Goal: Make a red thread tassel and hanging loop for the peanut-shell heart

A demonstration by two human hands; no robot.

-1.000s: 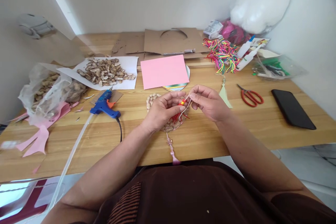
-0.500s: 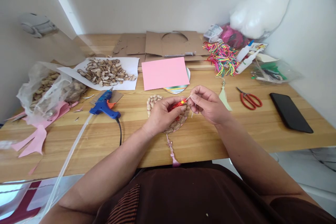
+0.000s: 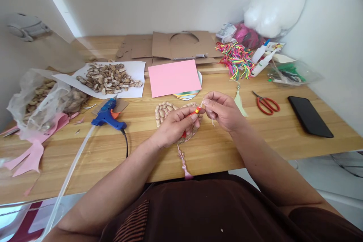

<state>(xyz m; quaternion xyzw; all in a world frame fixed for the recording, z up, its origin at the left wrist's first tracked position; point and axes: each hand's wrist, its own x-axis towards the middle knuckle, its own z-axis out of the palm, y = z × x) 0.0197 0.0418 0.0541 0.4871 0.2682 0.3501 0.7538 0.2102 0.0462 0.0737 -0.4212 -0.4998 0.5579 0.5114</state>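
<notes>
My left hand [image 3: 177, 124] pinches a small red tassel with a yellow band [image 3: 197, 110] between thumb and fingers. Just to its right, my right hand [image 3: 222, 109] is closed on a thin whitish cord [image 3: 201, 103] that rises from the tassel's top. Both hands are over a heart-shaped piece covered in peanut shells [image 3: 163, 112], which my left hand partly covers. From the lower tip of that piece a pink beaded tassel [image 3: 183, 162] hangs toward the table's front edge.
A blue glue gun [image 3: 108, 115], a bag of shells [image 3: 42, 100] and shells on white paper [image 3: 106, 77] lie left. Pink card [image 3: 174, 78] and cardboard [image 3: 184, 45] are behind. Right are colourful cords [image 3: 236, 58], a pale green tassel [image 3: 239, 100], red-handled scissors [image 3: 266, 104] and a phone [image 3: 310, 116].
The view has shifted slightly. The red tassel is tilted more upright in my left hand, and my right fingers have moved closer around the cord.
</notes>
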